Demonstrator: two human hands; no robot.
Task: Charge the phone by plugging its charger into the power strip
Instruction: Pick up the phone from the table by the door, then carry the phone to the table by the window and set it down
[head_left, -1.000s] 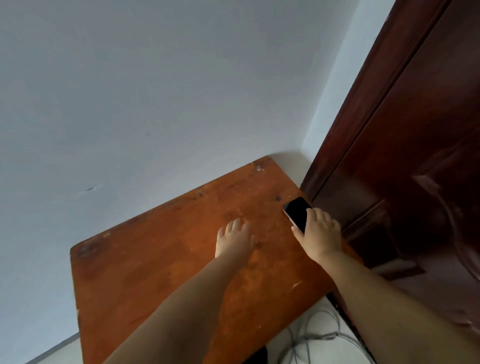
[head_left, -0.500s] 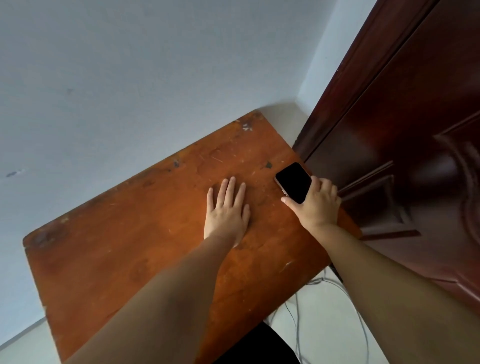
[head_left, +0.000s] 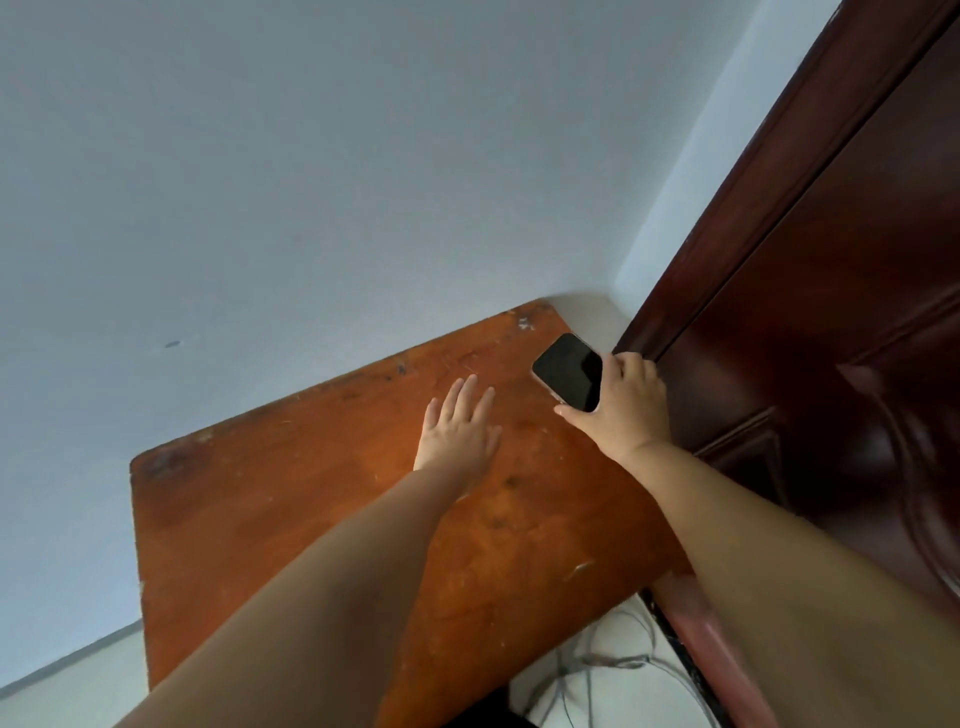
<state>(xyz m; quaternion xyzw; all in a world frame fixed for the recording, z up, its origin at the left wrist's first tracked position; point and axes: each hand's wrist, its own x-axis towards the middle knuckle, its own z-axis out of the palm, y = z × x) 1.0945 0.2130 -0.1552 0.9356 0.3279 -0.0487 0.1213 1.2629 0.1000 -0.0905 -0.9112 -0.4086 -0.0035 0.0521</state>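
Right of the middle of the frame, near the far corner of the wooden table (head_left: 291, 519), is the phone (head_left: 569, 370). Its dark screen faces up and it tilts a little. Your right hand (head_left: 621, 410) is wrapped around its near end, thumb on one long side and fingers on the other, so you have a firm hold on it. It is hard to tell if the phone's far end touches the wood or is lifted off it.

Your left hand (head_left: 457, 434) is spread flat with nothing in it, resting on or just above the table, to the left of the phone.

No charger and no power strip can be seen. Some thin cables (head_left: 587, 675) lie on the floor at the bottom of the frame, below the table's edge. The charger may be down there, but you cannot tell from here.

So this looks like an early step: get the phone, then find the charger. Keep your hold snug on the phone's sides so it does not slip. The dark wooden door (head_left: 831, 312) is right beside your knuckles, so move the phone toward you, away from the door. Use your free left hand to reach for the cables.
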